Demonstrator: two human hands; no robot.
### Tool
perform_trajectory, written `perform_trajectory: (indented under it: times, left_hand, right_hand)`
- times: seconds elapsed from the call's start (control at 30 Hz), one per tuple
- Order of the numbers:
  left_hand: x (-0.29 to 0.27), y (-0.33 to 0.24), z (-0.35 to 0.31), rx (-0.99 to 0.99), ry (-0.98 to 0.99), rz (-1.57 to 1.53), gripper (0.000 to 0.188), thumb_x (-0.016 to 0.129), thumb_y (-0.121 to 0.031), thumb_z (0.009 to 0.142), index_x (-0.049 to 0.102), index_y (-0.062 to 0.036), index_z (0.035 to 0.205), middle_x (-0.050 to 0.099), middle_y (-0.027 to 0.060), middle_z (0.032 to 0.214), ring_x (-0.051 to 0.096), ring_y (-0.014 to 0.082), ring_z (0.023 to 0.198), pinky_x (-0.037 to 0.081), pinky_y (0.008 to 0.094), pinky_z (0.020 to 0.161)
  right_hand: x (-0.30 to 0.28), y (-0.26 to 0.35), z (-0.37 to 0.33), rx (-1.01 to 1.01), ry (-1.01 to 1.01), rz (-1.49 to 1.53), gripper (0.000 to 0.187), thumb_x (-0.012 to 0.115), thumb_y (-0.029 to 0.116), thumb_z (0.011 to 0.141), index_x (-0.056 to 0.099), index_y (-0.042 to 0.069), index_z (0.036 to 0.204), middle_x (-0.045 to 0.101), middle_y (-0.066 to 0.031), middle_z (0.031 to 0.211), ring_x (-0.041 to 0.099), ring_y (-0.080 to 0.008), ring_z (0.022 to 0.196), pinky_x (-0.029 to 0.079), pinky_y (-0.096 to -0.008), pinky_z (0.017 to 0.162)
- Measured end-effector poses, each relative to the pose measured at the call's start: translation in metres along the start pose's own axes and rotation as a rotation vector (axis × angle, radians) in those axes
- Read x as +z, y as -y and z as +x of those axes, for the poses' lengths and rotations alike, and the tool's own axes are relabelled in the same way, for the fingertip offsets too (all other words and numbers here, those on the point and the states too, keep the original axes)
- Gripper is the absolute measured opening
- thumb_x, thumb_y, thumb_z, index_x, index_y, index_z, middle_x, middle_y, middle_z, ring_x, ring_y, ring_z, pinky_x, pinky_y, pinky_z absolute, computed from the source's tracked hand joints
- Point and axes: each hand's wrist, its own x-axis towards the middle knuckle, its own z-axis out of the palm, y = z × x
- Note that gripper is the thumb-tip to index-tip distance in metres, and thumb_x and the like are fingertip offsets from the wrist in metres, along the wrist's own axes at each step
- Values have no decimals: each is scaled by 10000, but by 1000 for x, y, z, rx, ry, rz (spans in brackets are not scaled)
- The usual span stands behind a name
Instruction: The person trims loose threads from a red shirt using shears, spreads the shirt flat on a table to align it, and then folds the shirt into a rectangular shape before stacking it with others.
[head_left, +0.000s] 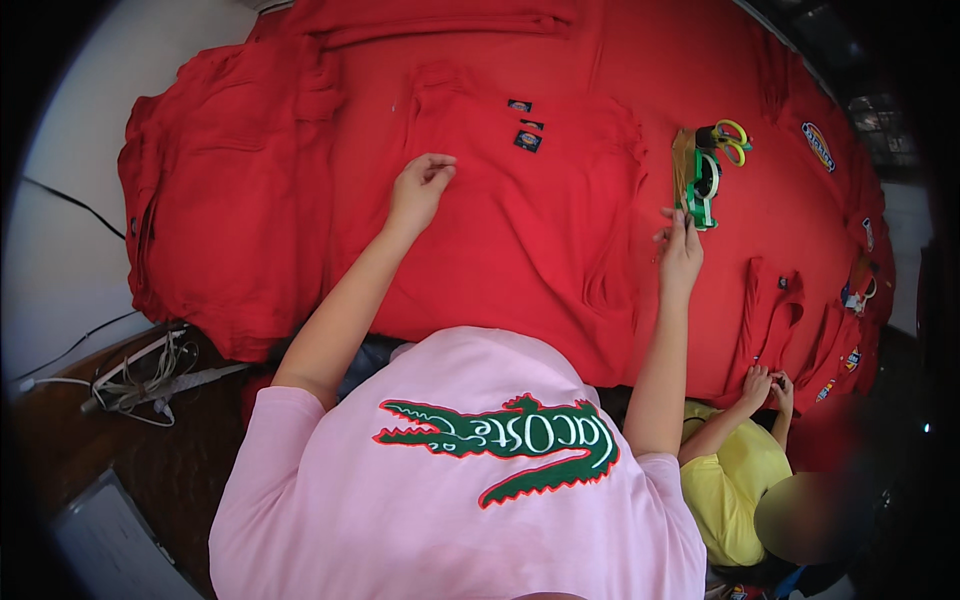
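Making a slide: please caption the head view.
Left hand over a red garment, right hand beside a green tape dispenser.

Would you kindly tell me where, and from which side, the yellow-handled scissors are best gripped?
The scissors are probably best taken by their yellow loops, coming from the right: the loops jut out that way, offering rounded edges to pinch, while the green tape dispenser sits toward the lower left.

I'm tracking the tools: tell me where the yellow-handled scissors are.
The yellow-handled scissors are in the head view's upper right, just beyond the green tape dispenser near the person's right hand.
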Motion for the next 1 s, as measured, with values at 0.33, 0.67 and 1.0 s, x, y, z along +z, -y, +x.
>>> perform_trajectory:
  times: [0.33,0.67,1.0]
  left_hand:
    - [183,-86,72,244,268,273,296,743,-222,920,706,-15,1129,668,115,1110,690,195,840,548,329,773]
    - [121,-119,-2,100,447,-156,162,777,-129,897,739,-29,1019,582,-33,834,461,47,696,423,233,647]
    - [63,-141,-62,156,406,-93,225,785,-56,846,744,-18,1064,587,-33,865,429,54,680,408,225,652]
  right_hand:
    - [82,63,49,-181,38,-102,312,665,256,1023,653,-42,1115,660,-55,882,572,-91,800,479,-250,741]
    - [60,83,-33,8,267,-125,210,737,183,970,706,-18,1026,553,62,760,447,-23,701,371,-203,608]
    - [71,100,-89,-73,466,-83,170,763,128,937,733,-12,1030,587,33,776,470,-35,704,393,-214,615]
